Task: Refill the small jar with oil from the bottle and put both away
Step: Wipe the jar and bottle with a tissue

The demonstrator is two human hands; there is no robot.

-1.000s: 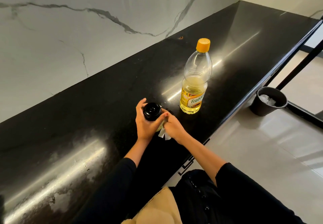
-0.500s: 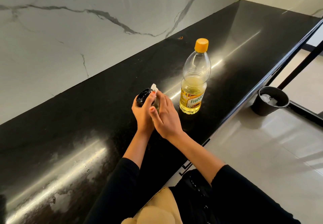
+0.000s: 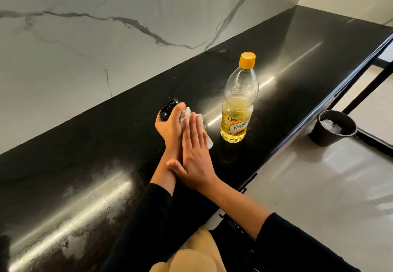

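While left hand [image 3: 168, 126] is clasping jar [image 3: 168, 109], flat right hand [image 3: 196, 154] is pressing tissue [image 3: 209, 144]; oily jar may be slipping toward 3 o'clock.

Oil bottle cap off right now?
No, the yellow cap sits on the neck of the oil bottle standing on the black counter.

Tilted black-lidded jar [image 3: 168, 112] near upright yellow-capped oil bottle [image 3: 238, 110]
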